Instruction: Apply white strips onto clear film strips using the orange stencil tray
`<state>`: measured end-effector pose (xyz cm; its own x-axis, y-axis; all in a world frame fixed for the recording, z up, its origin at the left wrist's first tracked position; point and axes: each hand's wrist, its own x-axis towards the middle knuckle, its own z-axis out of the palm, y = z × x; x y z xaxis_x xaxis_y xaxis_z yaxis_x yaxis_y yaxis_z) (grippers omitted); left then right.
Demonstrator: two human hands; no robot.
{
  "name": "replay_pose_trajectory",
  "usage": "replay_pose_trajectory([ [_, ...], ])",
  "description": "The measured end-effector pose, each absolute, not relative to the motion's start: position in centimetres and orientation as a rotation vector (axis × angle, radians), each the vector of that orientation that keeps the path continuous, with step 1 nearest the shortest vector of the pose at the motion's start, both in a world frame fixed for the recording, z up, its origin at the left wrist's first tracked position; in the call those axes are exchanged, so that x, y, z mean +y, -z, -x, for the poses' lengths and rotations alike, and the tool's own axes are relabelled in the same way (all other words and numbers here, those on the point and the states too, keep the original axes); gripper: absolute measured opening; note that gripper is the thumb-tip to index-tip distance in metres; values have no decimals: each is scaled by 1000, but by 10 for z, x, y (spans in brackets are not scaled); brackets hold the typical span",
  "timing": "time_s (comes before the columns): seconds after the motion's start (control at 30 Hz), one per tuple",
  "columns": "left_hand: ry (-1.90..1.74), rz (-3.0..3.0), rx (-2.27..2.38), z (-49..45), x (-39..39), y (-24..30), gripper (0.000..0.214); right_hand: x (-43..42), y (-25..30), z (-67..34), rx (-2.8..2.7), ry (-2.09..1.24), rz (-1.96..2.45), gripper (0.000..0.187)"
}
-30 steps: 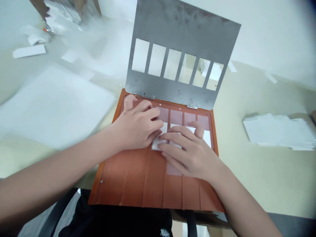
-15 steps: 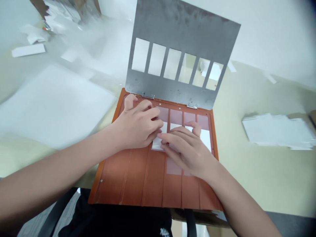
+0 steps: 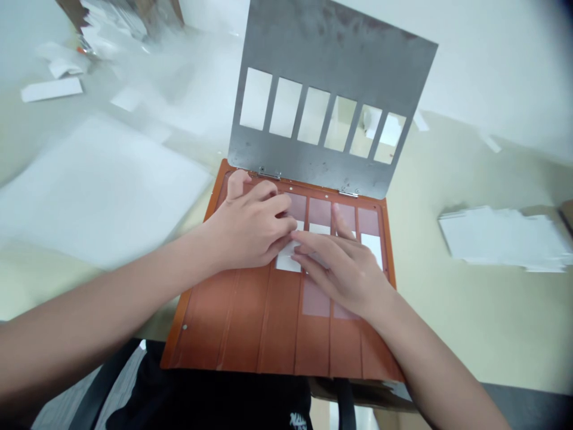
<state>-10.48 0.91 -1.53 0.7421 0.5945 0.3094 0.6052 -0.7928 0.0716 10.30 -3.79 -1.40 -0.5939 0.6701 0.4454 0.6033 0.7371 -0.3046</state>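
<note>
An orange tray (image 3: 242,334) with long grooves lies in front of me, its grey metal lid (image 3: 340,48) standing raised on two hinges. White cards, among them one at the middle (image 3: 289,263) and one at the right (image 3: 371,246), lie in the grooves over pale translucent sheets (image 3: 316,298). My left hand (image 3: 253,224) is closed, fingertips bent together at the upper end of the middle card. My right hand (image 3: 344,269) meets it there, thumb and fingertips drawn close, one finger raised. Whatever the fingertips pinch is hidden.
A stack of white cards (image 3: 501,239) sits at the right on the pale table. On the left lies a large white sheet (image 3: 98,191). Farther back are a white strip (image 3: 51,89) and crumpled white scraps (image 3: 65,63). The lid has a row of rectangular cutouts.
My right hand has shifted slightly up, its raised finger straightening and moving left, so more of the right-hand card's surroundings show. My left hand stays nearly still.
</note>
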Motion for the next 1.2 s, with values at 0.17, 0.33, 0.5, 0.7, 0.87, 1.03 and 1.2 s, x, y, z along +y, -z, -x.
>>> replay_pose_trajectory([
  [0.17, 469, 2897, -985, 107, 8, 15, 27, -38, 15, -103, -2428, -157, 993, 37],
  [0.33, 409, 3056, -1003, 112, 9, 4, 23, -37, 13, -102, -2397, -216, 997, 42],
  [0.5, 405, 3126, -1032, 115, 9, -3, 40, -37, 11, -101, -2399, -264, 1018, 42],
  [0.7, 367, 3110, -1050, 113, 8, 2, 48, -37, 12, -103, -2387, -233, 1022, 41],
  [0.87, 327, 3100, -1032, 113, 8, 3, 46, -36, 14, -102, -2321, -240, 1022, 46],
  [1.03, 306, 3102, -1031, 113, 9, 2, 45, -36, 17, -103, -2299, -216, 1042, 45],
  [1.2, 351, 3132, -1039, 113, 9, 2, 40, -35, 17, -102, -2292, -202, 1026, 41],
])
